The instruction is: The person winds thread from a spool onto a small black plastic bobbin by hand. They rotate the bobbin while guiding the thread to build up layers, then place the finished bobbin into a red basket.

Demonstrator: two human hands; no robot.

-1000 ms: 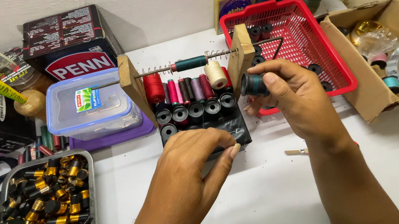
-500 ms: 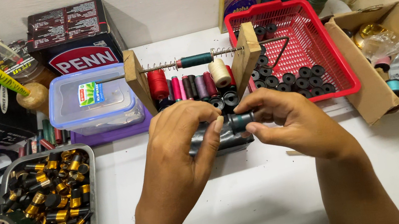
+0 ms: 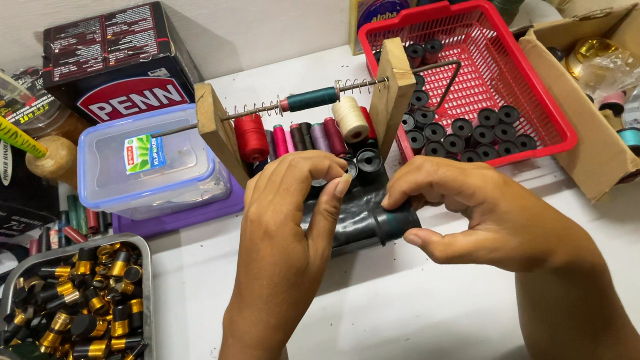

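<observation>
A: Coming down off the rack — a second ago our right hand [image 3: 483, 210] held the dark spool [image 3: 395, 222] up by the wooden post; now it sits low, in front of the black block [image 3: 349, 231], right at its corner.

B: And our left hand [image 3: 289, 228] has come in from the desk [image 3: 409, 311]. It was pinching near the block's front edge; now its fingertips are curled together above the block, close by the spool. Whether they pinch a thread end, we cannot tell, it's too fine to see.

A: The right hand pinches the spool between thumb and fingers, the spool lying sideways. So both hands have met on the one spool, we'd judge.

B: Room, then. The rack [image 3: 300, 110] with its spring rod stands just behind our knuckles, thread spools packed under it.

A: The red basket [image 3: 538, 98] sits close on the right, the tin of gold-and-black parts [image 3: 74, 330] well off to the left.

B: Bare desk towards us, that's the open side.
</observation>
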